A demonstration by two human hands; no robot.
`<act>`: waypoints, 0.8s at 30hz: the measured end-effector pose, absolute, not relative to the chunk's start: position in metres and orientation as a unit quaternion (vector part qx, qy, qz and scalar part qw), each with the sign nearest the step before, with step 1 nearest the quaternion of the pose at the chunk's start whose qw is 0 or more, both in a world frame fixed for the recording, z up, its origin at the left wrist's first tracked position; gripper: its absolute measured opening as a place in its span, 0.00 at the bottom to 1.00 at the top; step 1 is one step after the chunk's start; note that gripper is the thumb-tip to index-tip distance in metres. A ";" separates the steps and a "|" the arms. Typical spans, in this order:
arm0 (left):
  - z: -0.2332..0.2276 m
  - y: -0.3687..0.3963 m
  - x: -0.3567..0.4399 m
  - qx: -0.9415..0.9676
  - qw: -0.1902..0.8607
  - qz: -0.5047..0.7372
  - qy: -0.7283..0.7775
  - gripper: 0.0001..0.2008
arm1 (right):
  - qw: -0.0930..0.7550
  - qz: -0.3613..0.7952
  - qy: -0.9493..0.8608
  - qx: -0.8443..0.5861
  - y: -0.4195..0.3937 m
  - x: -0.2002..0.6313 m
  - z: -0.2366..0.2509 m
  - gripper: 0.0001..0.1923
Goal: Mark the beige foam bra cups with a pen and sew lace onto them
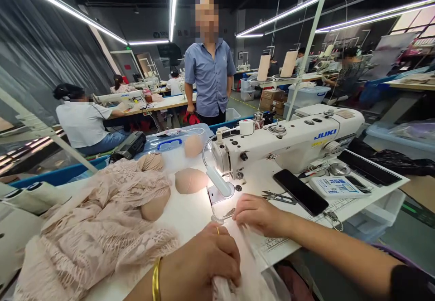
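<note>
My left hand [217, 251], with a gold ring and bangle, is closed around a bunch of pale pink sheer fabric [249, 251] at the table's front edge. The fingers of my right hand [254, 212] are pinched together at the upper edge of the same fabric. A small metal piece [230, 212] lies just beside those fingertips; its kind is unclear. Beyond both hands stands a white JUKI sewing machine [288, 133], its needle area lit by a small lamp [218, 181]. A beige moulded cup [190, 181] rests left of the needle area.
Pink lace fabric [102, 237] is heaped on the left. Scissors [279, 196], a black phone [301, 192] and a white-and-blue box [336, 186] lie right of my right hand. Across the table stands a person in a blue shirt [210, 79]; other people sit at machines behind.
</note>
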State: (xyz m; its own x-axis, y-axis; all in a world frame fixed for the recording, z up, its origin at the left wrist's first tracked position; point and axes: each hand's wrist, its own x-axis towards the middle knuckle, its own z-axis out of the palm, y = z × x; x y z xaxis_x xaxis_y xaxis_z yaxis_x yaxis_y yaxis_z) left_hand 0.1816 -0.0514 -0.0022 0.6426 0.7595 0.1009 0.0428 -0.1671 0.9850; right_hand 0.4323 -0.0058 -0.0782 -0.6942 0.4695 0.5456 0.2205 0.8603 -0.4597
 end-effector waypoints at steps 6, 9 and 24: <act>-0.030 0.015 0.188 0.949 0.249 0.070 0.183 0.10 | 0.225 -0.126 -0.949 -0.181 0.060 0.429 -0.097 0.19; -0.044 0.031 0.183 0.948 0.256 0.049 0.185 0.07 | 0.244 -0.082 -0.944 -0.206 0.061 0.433 -0.104 0.17; -0.046 0.026 0.179 0.934 0.267 0.064 0.227 0.07 | 0.217 0.020 -0.940 -0.264 0.050 0.443 -0.103 0.12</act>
State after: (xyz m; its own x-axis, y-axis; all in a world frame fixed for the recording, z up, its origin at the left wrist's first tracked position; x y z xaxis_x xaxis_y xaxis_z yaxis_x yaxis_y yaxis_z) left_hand 0.1788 0.0256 -0.0456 0.8889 0.4582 -0.0009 0.3896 -0.7547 0.5279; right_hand 0.4429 0.0502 -0.1031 -0.7668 0.5048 0.3965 0.4877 0.8598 -0.1514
